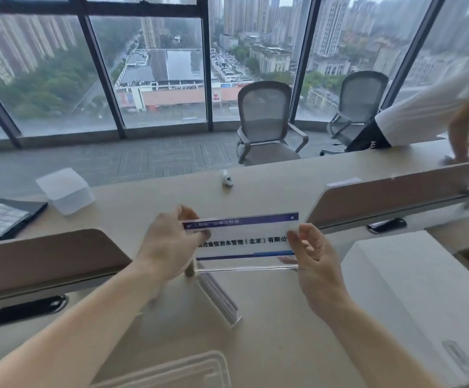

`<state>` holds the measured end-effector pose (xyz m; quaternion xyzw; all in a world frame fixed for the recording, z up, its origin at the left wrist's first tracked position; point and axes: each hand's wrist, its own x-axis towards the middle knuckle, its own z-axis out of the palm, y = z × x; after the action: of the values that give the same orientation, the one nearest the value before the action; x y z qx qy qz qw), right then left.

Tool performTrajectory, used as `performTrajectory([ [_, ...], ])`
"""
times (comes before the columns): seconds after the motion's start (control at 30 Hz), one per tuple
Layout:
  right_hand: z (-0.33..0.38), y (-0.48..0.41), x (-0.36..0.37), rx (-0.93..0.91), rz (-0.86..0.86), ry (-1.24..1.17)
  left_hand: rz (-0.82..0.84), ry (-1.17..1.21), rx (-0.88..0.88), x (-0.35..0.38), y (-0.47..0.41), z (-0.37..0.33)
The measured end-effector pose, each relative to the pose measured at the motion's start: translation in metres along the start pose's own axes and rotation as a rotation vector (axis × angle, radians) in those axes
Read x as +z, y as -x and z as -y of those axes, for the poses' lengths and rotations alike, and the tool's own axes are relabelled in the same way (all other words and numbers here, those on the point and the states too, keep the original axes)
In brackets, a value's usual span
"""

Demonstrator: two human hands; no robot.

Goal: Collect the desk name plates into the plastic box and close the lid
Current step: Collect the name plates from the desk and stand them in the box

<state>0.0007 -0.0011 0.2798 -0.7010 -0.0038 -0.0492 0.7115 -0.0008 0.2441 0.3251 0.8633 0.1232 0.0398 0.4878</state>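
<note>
A clear acrylic name plate with a blue-banded white card is held upright above the desk. My left hand pinches its left end. My right hand is at its right end, fingers spread; contact looks light. A second acrylic name plate lies on its side on the desk just below. A translucent plastic lid shows at the bottom edge. The translucent plastic box stands at the far left of the desk.
Low beige dividers cross the desk left and right. A white box sits at right, a dark folder with a keypad at left, a small white object beyond. Another person leans on the far right; two chairs stand behind.
</note>
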Motion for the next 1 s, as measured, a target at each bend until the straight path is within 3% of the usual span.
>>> performTrajectory([
  [0.1, 0.027, 0.058, 0.023, -0.064, 0.004, 0.071, 0.127, -0.338, 0.389, -0.036, 0.046, -0.022],
  [0.17, 0.036, 0.090, 0.039, -0.089, 0.016, 0.126, 0.312, -0.460, 0.504, -0.046, 0.074, -0.031],
  [0.27, 0.048, 0.129, 0.059, -0.170, 0.036, 0.218, 0.406, -0.509, 0.575, -0.067, 0.103, -0.021],
  [0.37, 0.056, 0.155, 0.081, -0.205, -0.049, 0.215, 0.354, -0.373, 0.468, -0.099, 0.129, 0.004],
  [0.43, 0.055, 0.167, 0.103, -0.122, -0.021, 0.084, 0.253, -0.183, 0.391, -0.123, 0.148, 0.017],
  [0.53, 0.052, 0.187, 0.152, 0.105, 0.231, -0.171, 0.154, 0.124, 0.231, -0.161, 0.175, 0.028],
  [0.63, 0.061, 0.219, 0.209, 0.160, 0.460, -0.277, 0.031, 0.308, 0.084, -0.201, 0.198, 0.041],
  [0.87, 0.057, 0.285, 0.334, 0.304, 0.569, -0.253, -0.171, 0.520, -0.269, -0.301, 0.243, 0.130],
  [1.0, 0.028, 0.328, 0.398, 0.435, 0.553, -0.175, -0.155, 0.624, -0.450, -0.347, 0.271, 0.209],
])
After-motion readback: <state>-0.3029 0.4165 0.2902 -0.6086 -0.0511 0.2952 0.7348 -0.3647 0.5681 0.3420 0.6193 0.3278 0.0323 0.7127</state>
